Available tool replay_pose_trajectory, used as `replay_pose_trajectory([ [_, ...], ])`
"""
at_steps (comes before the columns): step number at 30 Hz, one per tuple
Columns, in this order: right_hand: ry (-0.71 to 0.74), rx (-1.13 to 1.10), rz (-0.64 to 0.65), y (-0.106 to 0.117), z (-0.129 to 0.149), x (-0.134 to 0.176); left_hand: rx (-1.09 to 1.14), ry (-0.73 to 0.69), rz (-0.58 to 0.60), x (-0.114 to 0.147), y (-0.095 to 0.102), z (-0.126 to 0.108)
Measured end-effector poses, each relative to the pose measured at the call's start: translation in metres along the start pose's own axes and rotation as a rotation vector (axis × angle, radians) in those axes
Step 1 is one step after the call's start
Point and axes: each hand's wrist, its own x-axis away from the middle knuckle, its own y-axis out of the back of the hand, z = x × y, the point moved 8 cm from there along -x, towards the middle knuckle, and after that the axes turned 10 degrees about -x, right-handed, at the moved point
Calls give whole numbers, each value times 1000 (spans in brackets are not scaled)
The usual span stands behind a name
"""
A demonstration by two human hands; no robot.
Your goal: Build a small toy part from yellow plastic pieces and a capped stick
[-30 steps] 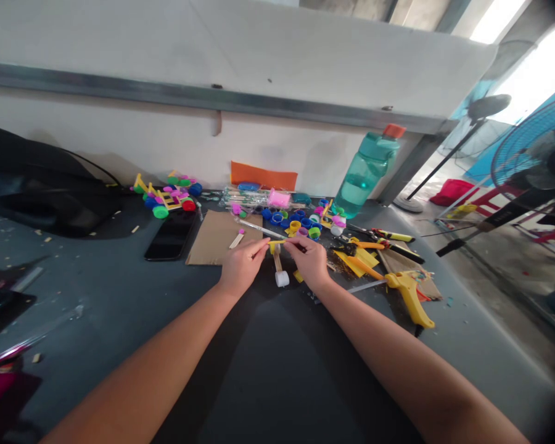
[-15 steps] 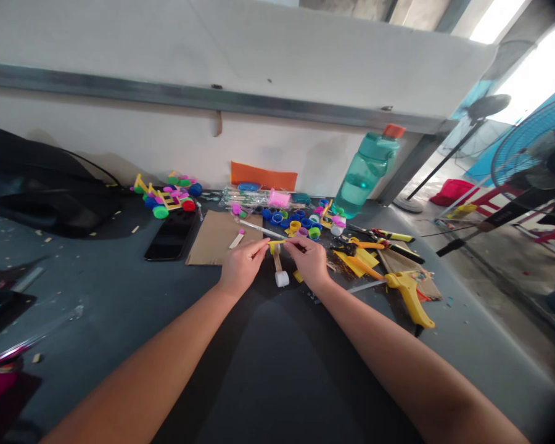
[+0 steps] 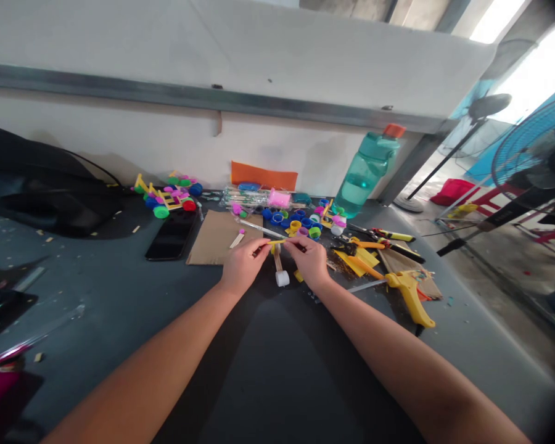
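Observation:
Between my hands a thin yellow strip (image 3: 275, 242) is stretched level. My left hand (image 3: 244, 264) pinches its left end, and my right hand (image 3: 311, 260) pinches the right end. Just below the strip, a wooden stick (image 3: 278, 259) runs down to a white bottle cap (image 3: 282, 278); whether it is joined to the strip I cannot tell. A cardboard sheet (image 3: 210, 240) lies beside my left hand, with a short stick (image 3: 237, 239) on it. Several coloured bottle caps (image 3: 276, 218) are grouped beyond my hands.
A yellow glue gun (image 3: 407, 296) and pliers (image 3: 393, 235) lie to the right. A teal water bottle (image 3: 363, 172) stands at the back. On the left are a phone (image 3: 171, 237), colourful cap-and-stick models (image 3: 169, 197) and a black bag (image 3: 41, 185).
Hardly anything differs. Both hands keep their pinch on the yellow strip, and my left fingers have shifted very slightly.

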Motion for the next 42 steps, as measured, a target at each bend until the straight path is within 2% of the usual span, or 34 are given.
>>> replay_pose_trajectory([
  [6, 7, 11, 4, -1, 1, 0, -65, -27, -18, -1, -2, -1],
  [12, 23, 16, 4, -1, 2, 0, -230, -183, -58, -1, 2, -15],
  [16, 18, 7, 1, 0, 4, 1, -303, -258, -19, -3, 1, -22],
  [20, 28, -37, 10, -1, 10, 4, -236, -298, 10, -4, 3, -26],
  [22, 42, -53, 11, 0, 16, 3, -114, -237, 2, -4, 8, -23],
  [25, 58, -131, -47, 12, 32, -3, 175, 5, 38, -5, 8, -8],
  [28, 112, -294, -159, 38, 64, -11, 516, 270, 135, 0, -5, 4],
  [30, 228, -356, -241, 61, 96, -13, 666, 360, 176, 4, -12, 3],
  [33, 471, -285, -345, 90, 143, -5, 742, 381, 220, 8, -18, -6],
  [35, 573, -158, -334, 95, 163, -1, 755, 389, 240, 11, -21, -10],
  [38, 602, 33, -259, 86, 172, -3, 730, 411, 239, 13, -23, -10],
  [42, 586, 353, -169, 81, 177, -17, 609, 348, 238, 13, -22, -10],
])
